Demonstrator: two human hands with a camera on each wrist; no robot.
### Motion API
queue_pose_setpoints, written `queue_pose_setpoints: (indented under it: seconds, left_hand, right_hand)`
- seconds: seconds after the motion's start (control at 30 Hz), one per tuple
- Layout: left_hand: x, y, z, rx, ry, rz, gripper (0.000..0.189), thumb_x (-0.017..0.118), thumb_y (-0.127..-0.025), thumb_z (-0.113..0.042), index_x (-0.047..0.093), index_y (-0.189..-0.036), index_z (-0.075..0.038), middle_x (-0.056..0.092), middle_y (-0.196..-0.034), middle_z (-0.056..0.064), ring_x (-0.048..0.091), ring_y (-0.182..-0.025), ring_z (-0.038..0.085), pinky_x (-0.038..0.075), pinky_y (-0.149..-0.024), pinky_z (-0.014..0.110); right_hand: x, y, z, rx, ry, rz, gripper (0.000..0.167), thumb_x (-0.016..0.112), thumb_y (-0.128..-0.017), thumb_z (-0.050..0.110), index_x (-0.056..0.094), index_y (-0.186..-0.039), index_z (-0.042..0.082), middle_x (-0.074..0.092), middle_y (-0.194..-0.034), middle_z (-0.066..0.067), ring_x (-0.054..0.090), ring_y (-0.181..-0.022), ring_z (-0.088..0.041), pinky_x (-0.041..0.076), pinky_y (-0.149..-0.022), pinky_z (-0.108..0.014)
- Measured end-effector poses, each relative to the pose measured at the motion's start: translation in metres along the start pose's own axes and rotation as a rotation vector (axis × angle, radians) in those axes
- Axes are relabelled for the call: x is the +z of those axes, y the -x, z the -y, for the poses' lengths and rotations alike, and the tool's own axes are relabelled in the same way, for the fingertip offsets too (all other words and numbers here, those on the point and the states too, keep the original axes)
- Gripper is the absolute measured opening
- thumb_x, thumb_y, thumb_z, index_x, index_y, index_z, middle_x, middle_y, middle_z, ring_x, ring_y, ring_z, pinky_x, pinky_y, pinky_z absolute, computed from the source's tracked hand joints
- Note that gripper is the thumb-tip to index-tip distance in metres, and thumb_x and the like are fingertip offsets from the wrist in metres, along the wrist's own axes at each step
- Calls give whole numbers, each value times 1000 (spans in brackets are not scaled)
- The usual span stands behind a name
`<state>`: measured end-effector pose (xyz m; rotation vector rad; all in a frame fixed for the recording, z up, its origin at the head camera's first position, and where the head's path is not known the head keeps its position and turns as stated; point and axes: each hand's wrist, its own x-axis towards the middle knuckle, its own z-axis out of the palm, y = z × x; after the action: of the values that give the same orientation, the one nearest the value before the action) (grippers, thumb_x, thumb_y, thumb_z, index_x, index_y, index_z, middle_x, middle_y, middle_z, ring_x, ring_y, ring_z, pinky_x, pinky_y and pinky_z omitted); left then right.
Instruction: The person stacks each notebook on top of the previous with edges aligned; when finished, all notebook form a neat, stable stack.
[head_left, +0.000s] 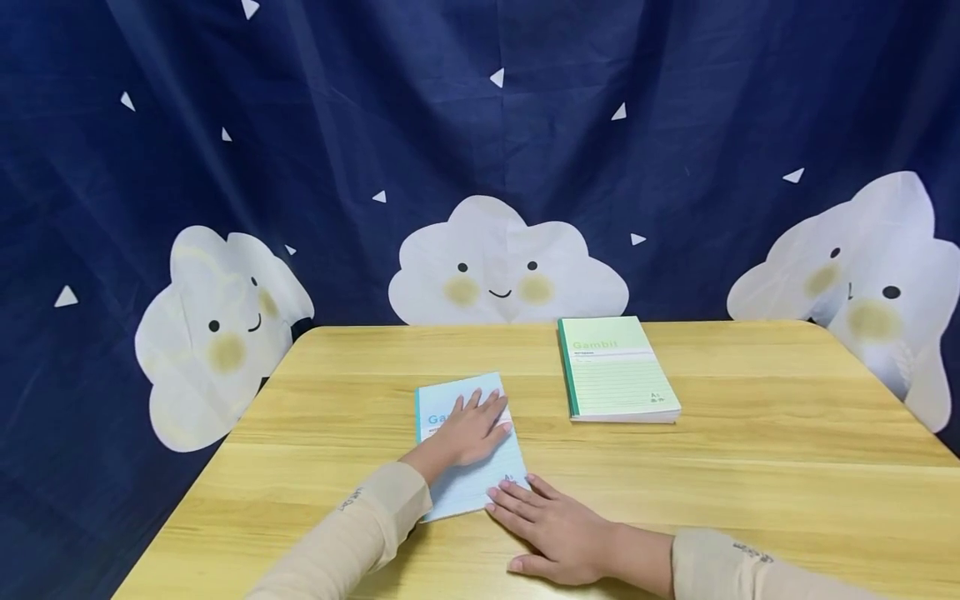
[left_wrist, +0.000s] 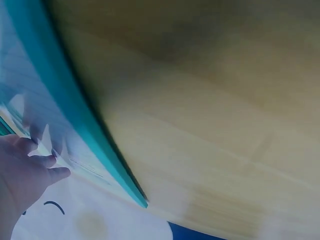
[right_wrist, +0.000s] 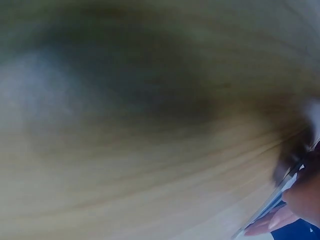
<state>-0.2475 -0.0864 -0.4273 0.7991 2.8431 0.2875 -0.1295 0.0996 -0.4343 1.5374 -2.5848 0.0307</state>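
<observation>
A light blue notebook (head_left: 476,487) lies slightly turned on the table, its blue spine facing left. My left hand (head_left: 470,429) rests on its cover with the fingers spread and straight. In the left wrist view the notebook's teal spine (left_wrist: 75,110) runs diagonally past the left hand (left_wrist: 25,170). My right hand (head_left: 558,529) lies palm down, its fingertips touching the notebook's lower right corner. Only part of the right hand (right_wrist: 302,200) shows at the edge of the right wrist view, beside the notebook's thin edge.
A pale green notebook, or a stack of them (head_left: 618,375), with a dark green spine lies farther back to the right. The wooden table (head_left: 787,433) ends at a dark blue curtain (head_left: 315,125) printed with white clouds.
</observation>
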Motion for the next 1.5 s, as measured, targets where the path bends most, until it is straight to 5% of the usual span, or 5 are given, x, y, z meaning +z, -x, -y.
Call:
queue_pose_setpoints:
  seconds: [0.43,0.7,0.83,1.27,1.5]
  left_hand:
    - [-5,-10,-11,83,-15,-37,54,26,-100,-40,31,-145,-10,29,-151,11,23,-140,35,18,-113,53]
    - [-43,12,9,66,61,-448,52,39,-98,-30,32,-143,-5,48,-137,18,45,-126,35,36,-105,49]
    - [-45,32,22,-6,61,-520,53,42,-97,-29,31,-143,-5,54,-127,18,51,-116,34,42,-97,48]
    - [4,94,34,-167,20,-331,56,46,-95,-32,36,-140,1,57,-127,19,58,-110,35,50,-86,47]
    - [11,103,21,-210,-107,-264,58,48,-93,-36,39,-136,2,64,-84,16,58,-64,22,48,-52,35]
  right_hand:
    - [0,-5,5,29,-18,-7,57,26,-100,44,36,-142,7,35,-149,-10,35,-136,-25,36,-105,-44]
    - [-11,-14,-18,220,-44,-443,42,59,-88,23,57,-124,1,65,-112,-6,60,-104,-19,49,-90,-37]
    - [-10,-16,-26,359,-36,-477,49,64,-83,25,56,-125,1,61,-94,1,53,-87,-11,47,-80,-31]
    - [-5,-23,-19,585,-225,-188,60,58,-89,35,47,-132,-5,52,-83,0,41,-72,-10,32,-61,-21]
    - [-3,-32,-10,682,-308,-131,61,58,-89,32,44,-133,-8,57,-89,-8,45,-75,-15,35,-57,-24]
